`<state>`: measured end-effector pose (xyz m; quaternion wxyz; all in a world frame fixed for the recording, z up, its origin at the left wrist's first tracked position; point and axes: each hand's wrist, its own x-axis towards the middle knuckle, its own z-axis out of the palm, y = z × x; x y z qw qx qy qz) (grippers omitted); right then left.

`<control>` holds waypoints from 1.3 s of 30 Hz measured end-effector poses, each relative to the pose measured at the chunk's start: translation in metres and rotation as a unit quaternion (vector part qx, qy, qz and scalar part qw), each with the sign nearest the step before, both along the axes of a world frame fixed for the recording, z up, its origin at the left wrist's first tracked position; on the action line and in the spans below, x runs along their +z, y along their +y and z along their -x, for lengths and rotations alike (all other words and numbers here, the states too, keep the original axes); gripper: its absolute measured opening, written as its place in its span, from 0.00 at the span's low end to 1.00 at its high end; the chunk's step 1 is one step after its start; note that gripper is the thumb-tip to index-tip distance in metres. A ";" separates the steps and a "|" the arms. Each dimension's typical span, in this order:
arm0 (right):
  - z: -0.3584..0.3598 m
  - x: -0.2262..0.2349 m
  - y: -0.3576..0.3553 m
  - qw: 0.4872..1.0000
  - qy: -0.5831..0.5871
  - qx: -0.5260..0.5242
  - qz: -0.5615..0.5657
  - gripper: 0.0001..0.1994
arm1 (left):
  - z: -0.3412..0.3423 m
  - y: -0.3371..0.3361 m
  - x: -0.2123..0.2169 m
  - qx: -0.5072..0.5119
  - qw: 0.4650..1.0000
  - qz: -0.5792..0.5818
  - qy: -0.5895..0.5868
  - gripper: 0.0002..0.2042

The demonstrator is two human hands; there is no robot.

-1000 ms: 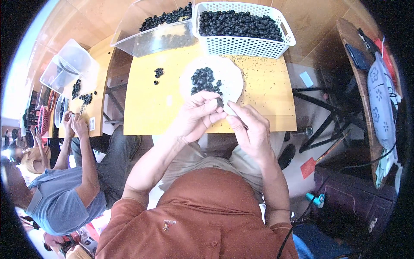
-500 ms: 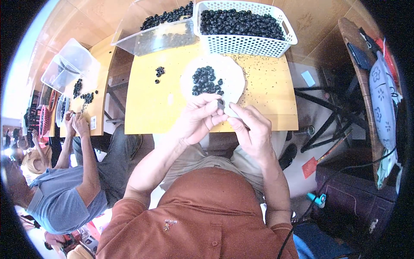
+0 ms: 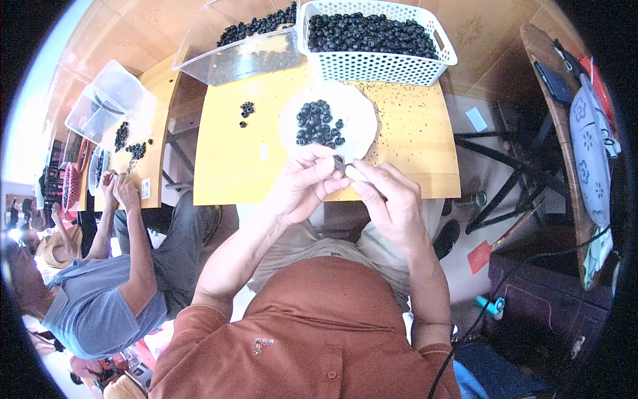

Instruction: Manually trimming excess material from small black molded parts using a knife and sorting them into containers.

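Over the near edge of the table, just below a white plate [image 3: 364, 123], my two hands meet. My left hand [image 3: 306, 183] pinches a small black round part [image 3: 339, 161] between thumb and fingers. A small pale tool [image 3: 356, 174] sticks out between the thumb and forefinger of my right hand [image 3: 393, 203], its tip at the black part. Its exact kind is hard to make out. A heap of similar black round parts [image 3: 316, 123], some showing a hole, lies on the plate beyond my fingers.
A white perforated basket [image 3: 379, 68] and a clear plastic bin [image 3: 249, 66], both holding black parts, stand at the back. Dark crumbs lie on the yellow table [image 3: 415, 146]. At left, a co-worker [image 3: 106, 299] handles similar parts. A wooden stand [image 3: 565, 133] rises at right.
The pale tool in my right hand has come closer to the black part and now meets it. My left hand stays nearly in place.
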<state>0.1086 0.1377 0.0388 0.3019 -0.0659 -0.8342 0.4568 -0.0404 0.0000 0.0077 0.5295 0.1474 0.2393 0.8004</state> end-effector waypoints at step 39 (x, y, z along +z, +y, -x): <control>-0.007 -0.013 0.009 0.996 -0.028 -0.032 0.080 0.14 | -0.017 -0.013 0.010 -0.011 0.999 -0.025 0.025 0.10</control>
